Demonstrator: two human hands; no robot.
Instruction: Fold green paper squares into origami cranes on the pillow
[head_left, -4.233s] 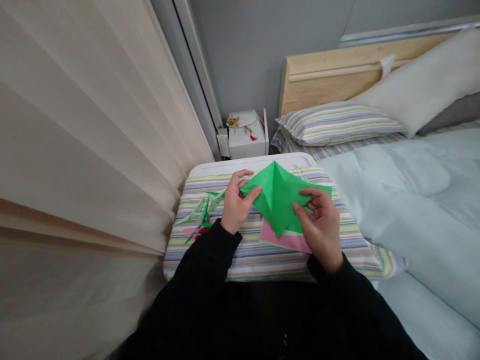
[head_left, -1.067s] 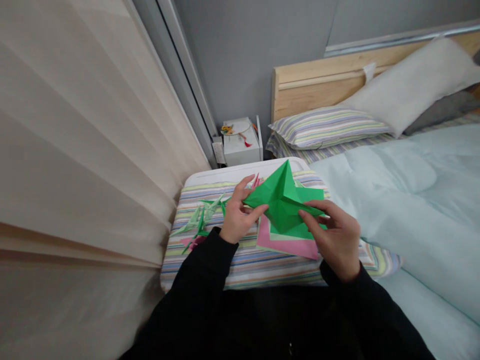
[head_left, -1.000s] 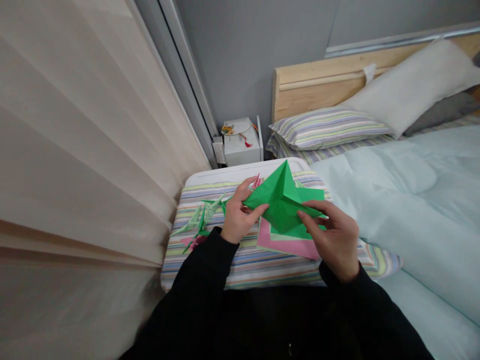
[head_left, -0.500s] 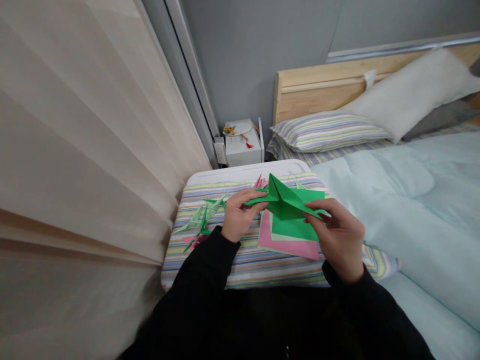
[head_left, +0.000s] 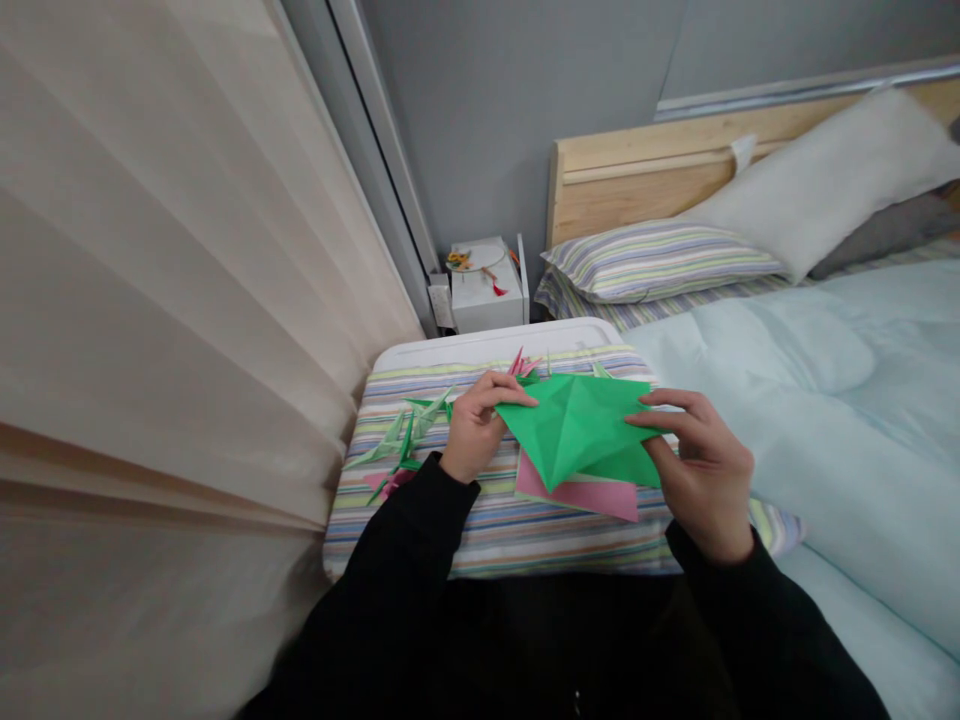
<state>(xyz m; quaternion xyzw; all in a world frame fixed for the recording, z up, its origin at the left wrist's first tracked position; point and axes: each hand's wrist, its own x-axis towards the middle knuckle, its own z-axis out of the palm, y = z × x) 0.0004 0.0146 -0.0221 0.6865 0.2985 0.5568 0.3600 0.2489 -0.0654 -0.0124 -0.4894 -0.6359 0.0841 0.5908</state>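
Note:
A creased sheet of green origami paper is stretched between my hands above the cloth-covered table. Its lower corner points towards me. My left hand pinches its left corner between thumb and fingers. At the other side, my right hand is closed on the right corner. Underneath lies a stack of square papers; a pink sheet shows at its near edge, partly covered by the green paper. Left of my left hand lie several folded paper figures, among them a pale green one, a dark green one and a pink one.
A striped cloth covers most of the white table. A beige curtain hangs close on the left. The bed with a pale blue quilt borders the right side. Behind the table stands a small white cabinet.
The green paper has gone from a folded, peaked shape to a wide, opened-out one with its corner pointing down. My right hand has moved slightly to the right.

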